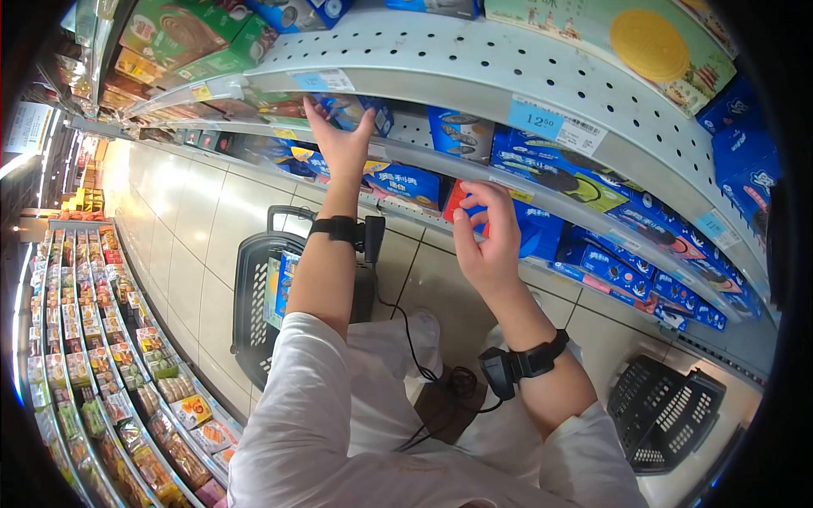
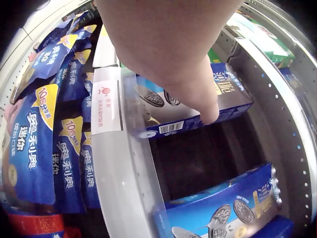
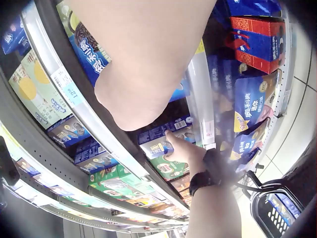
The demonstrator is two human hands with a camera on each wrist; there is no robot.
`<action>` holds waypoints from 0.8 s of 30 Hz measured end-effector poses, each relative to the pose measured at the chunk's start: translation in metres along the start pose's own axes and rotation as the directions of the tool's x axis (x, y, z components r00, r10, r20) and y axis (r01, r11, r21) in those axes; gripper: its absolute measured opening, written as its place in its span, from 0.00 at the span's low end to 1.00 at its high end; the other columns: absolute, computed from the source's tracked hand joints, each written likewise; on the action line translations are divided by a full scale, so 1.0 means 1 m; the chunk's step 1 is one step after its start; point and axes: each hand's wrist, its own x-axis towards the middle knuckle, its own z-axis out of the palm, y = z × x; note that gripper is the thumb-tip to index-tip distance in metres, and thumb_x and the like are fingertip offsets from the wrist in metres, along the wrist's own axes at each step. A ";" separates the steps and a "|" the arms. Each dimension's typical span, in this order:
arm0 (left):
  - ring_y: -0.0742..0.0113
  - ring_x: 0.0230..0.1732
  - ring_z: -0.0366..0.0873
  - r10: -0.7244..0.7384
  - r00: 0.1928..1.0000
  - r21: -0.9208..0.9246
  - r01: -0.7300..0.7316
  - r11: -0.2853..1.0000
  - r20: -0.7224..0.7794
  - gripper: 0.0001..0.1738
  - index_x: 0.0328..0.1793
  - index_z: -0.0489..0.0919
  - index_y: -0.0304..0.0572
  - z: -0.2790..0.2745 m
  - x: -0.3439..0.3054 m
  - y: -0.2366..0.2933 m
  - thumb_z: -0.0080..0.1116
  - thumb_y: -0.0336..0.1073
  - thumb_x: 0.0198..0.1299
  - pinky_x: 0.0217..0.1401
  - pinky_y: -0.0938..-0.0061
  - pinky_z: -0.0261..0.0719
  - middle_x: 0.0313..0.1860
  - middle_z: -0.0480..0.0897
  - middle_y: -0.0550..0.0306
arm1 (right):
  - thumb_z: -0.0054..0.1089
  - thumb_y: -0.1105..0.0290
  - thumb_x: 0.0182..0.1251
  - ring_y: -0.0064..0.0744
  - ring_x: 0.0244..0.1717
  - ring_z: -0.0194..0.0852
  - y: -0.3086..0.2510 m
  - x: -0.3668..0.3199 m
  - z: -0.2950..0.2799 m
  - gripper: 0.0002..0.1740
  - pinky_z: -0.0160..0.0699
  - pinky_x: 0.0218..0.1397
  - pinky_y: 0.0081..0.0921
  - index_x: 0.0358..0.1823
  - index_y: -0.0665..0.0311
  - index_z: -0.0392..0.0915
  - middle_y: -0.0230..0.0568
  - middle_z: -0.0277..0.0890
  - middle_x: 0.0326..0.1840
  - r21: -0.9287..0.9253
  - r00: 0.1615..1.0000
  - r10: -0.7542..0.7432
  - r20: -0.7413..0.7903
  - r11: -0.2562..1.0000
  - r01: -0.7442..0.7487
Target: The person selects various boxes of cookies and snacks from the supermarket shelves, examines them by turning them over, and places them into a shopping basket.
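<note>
My left hand [image 1: 340, 151] reaches between two shelves and grips a blue and grey cookie box [image 2: 225, 101]. Its thumb lies over the near long edge of the box in the left wrist view; the other fingers are hidden there. A second cookie box [image 2: 233, 210] of the same kind lies nearer on that shelf, with a dark gap between the two. Beside the left hand in the right wrist view is a green box [image 3: 171, 166]. My right hand [image 1: 489, 233] hovers in front of the shelf edge, fingers loosely bent, holding nothing. Behind it shows a red box [image 1: 455, 201].
Blue cookie bags [image 2: 32, 148] hang over the lower shelf, behind a clear plastic lip [image 2: 119, 163]. A price tag [image 1: 542, 120] marks the upper shelf edge. On the floor stand a black basket [image 1: 252, 313] with packages and another black basket [image 1: 669, 415]. A cable [image 1: 409, 339] dangles between the arms.
</note>
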 end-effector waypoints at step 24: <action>0.43 0.69 0.55 0.025 0.993 0.016 -0.023 1.000 -0.113 0.61 0.72 0.44 0.25 0.011 0.005 0.002 0.74 0.43 0.40 0.71 0.62 0.55 0.67 0.55 0.33 | 0.57 0.81 0.55 0.30 0.37 0.74 0.000 0.000 -0.001 0.20 0.74 0.32 0.20 0.51 0.67 0.71 0.46 0.72 0.49 -0.008 1.000 0.004 0.006 1.000 -0.004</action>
